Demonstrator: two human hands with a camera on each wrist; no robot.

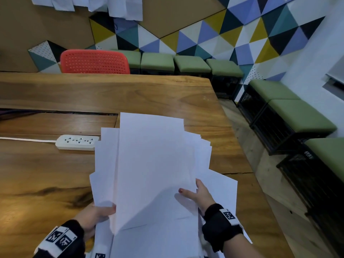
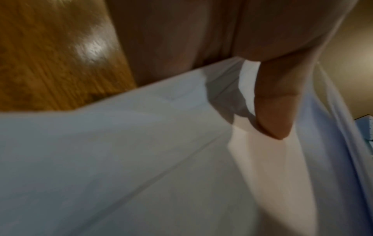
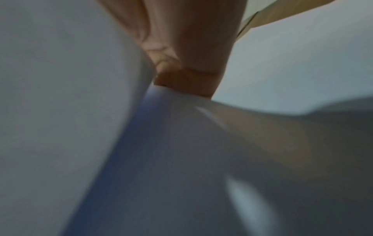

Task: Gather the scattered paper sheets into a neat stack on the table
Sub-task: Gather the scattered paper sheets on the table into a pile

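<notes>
An uneven bundle of white paper sheets (image 1: 152,164) is held above the wooden table (image 1: 46,174), edges fanned out of line. At seven o'clock the left hand (image 1: 95,216) pinches its lower left edge, thumb on top. At four o'clock the right hand (image 1: 200,194) grips the right edge, thumb across the top sheet. A white power strip (image 1: 77,142) lies at ten o'clock.

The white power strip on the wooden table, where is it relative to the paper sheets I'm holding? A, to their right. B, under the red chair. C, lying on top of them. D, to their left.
D: the white power strip lies on the wooden table just left of the white paper sheets, its right end at their edge.
</notes>
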